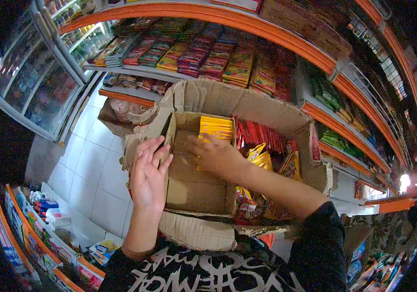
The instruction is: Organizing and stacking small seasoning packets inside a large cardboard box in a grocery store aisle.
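A large torn-edged cardboard box [203,97] stands in front of me with a smaller cardboard box [199,197] inside its left half. A stack of yellow packets [216,126] lies in a row along the far right of the smaller box. My right hand [216,153] reaches over the near end of this stack; its fingers are blurred, so any grip is unclear. My left hand [150,173] is open, palm turned up and inward, at the left wall of the smaller box. To the right, red packets [262,134] and loose yellow packets [261,156] fill the larger box, partly behind my right forearm.
Shelves with an orange edge [203,13] hold rows of colourful packets [208,53] behind the box and continue down the right side. A glass-door fridge [38,87] stands far left. White floor tiles [89,155] show at left, above a low shelf of goods [52,214].
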Available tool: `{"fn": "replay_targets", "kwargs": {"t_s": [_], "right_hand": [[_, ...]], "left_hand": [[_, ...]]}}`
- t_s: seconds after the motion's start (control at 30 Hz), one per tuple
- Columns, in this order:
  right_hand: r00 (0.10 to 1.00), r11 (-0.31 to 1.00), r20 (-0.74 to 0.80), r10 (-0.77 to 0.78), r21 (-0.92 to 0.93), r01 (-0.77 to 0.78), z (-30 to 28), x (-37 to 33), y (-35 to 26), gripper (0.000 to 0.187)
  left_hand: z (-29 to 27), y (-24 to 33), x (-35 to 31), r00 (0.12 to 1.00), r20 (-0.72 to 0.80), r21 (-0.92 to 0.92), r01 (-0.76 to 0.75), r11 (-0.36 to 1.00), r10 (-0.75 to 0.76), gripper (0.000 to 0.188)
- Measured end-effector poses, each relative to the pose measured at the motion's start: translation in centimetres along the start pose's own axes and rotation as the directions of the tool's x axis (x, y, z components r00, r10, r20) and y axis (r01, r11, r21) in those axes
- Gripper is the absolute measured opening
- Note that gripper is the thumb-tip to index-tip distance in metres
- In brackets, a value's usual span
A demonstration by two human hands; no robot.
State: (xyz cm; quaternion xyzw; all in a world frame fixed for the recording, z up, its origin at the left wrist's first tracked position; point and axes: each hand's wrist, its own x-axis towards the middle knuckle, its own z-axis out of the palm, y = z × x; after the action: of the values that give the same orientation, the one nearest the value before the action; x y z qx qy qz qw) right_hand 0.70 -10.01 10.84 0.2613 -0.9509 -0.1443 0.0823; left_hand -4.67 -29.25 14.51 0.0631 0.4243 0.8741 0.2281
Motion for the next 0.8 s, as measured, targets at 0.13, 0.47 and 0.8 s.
{"fn": "replay_targets", "kwargs": {"t_s": [0.13,0.47,0.8], "right_hand": [[0.963,0.954,0.235,0.134,-0.293,-0.062,0.9,2.1,-2.2,0.049],[0.887,0.958,0.410,0.212,-0.266,-0.106,1.2,3.3,-2.7,0.047],[0.981,0.978,0.145,0.129,-0.181,-0.101,-1.2,1.6,-0.5,0.041]], "left_hand": [[-0.2,0.6,-0.2,1.000,-0.008,0.015,-0.010,1.000,0.010,0.032],[-0.3,0.1,-0.1,1.000,-0.014,0.048,0.004,0.999,-0.003,0.034],[-0.5,-0.2,0.1,1.000,0.006,0.069,0.017,0.997,-0.017,0.036]]}}
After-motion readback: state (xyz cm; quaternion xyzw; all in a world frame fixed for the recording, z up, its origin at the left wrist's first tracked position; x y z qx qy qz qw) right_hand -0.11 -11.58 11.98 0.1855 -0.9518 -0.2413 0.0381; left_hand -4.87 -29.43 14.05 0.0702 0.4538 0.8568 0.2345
